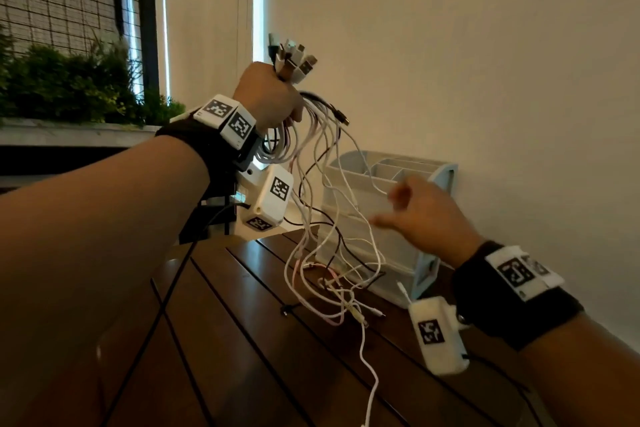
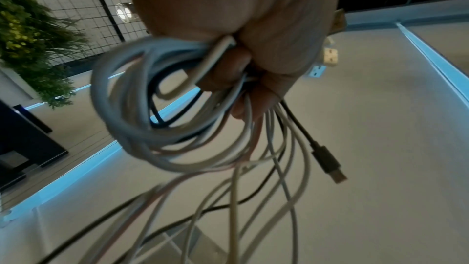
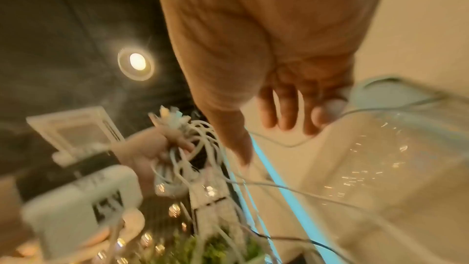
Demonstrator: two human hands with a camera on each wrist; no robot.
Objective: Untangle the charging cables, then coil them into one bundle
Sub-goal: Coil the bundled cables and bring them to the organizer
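My left hand (image 1: 270, 97) is raised and grips a bunch of white, pink and black charging cables (image 1: 311, 156). Their plug ends (image 1: 294, 57) stick up out of the fist. In the left wrist view the curled fingers (image 2: 228, 71) hold several loops (image 2: 142, 107), and a black USB plug (image 2: 327, 160) dangles beside them. The loose ends trail down in a tangle (image 1: 332, 288) onto the wooden table (image 1: 242, 340). My right hand (image 1: 415, 211) hovers lower right, blurred, fingers (image 3: 286, 111) spread and holding nothing, close to one thin white cable (image 3: 279, 144).
A pale plastic desk organiser (image 1: 381, 204) with several compartments stands against the wall behind the hanging cables. Green plants (image 1: 69, 83) fill a ledge at the far left. One white cable (image 1: 369, 374) runs toward the table's near edge.
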